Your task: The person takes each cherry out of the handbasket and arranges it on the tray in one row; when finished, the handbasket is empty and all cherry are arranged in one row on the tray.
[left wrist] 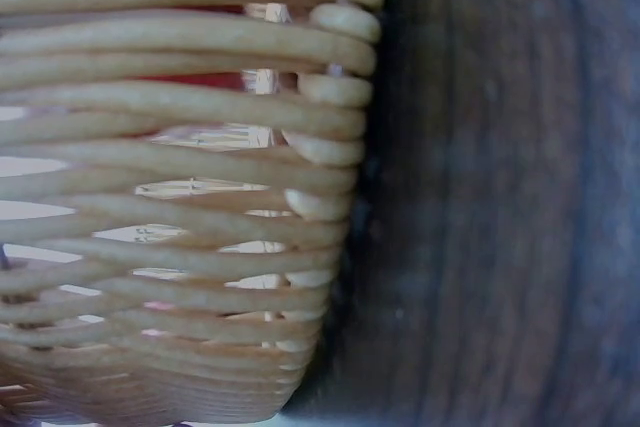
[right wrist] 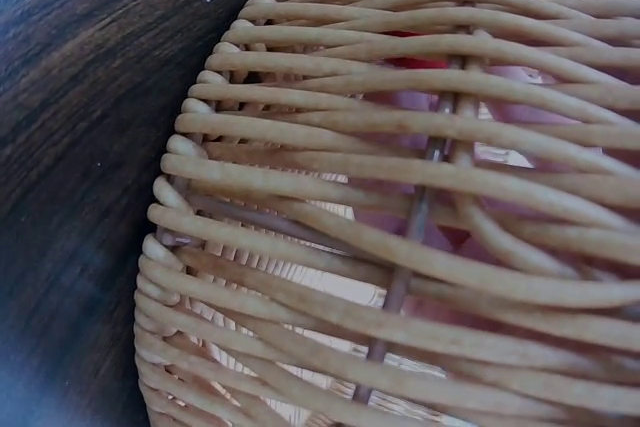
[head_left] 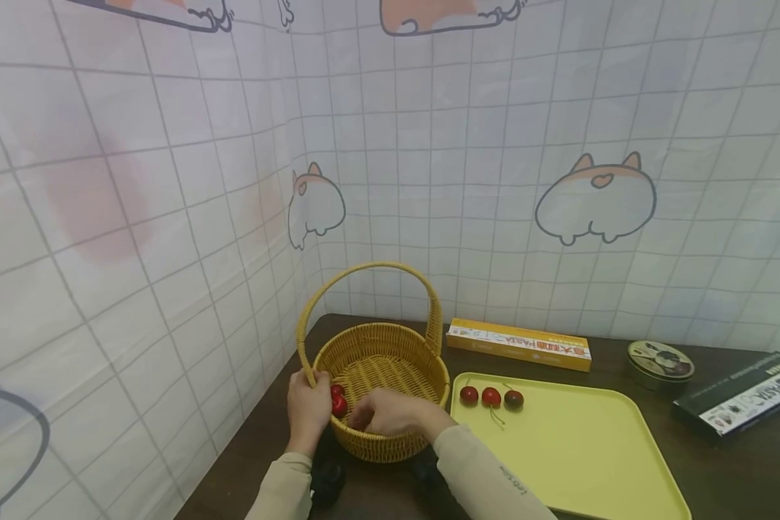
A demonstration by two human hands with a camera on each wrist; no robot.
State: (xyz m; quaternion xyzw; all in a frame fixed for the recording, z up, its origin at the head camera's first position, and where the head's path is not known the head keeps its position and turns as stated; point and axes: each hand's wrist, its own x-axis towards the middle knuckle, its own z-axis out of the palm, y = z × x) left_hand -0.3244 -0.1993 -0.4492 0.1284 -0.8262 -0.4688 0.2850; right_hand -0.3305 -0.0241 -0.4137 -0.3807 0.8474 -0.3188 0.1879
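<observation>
A round yellow wicker basket point(head_left: 438, 365) with a tall hoop handle stands on the dark table. My left hand point(head_left: 308, 404) grips its left rim at the foot of the handle. Two red cherries point(head_left: 339, 401) lie inside, close to the left hand. My right hand point(head_left: 386, 413) reaches over the near rim into the basket with bent fingers; its fingertips are hidden, so whether they hold anything does not show. The left wrist view is filled by the basket's woven side point(left wrist: 180, 162). Through the weave point(right wrist: 270, 187) in the right wrist view, parts of fingers and some red show.
Right of the basket lies a yellow tray point(head_left: 578, 448) with three cherries point(head_left: 491, 397) in a row near its far left corner. Behind it are an orange pasta box point(head_left: 518, 345), a round tin point(head_left: 660, 361) and a dark pasta box point(head_left: 747, 393). A grid-patterned curtain point(head_left: 468, 180) encloses the back and left.
</observation>
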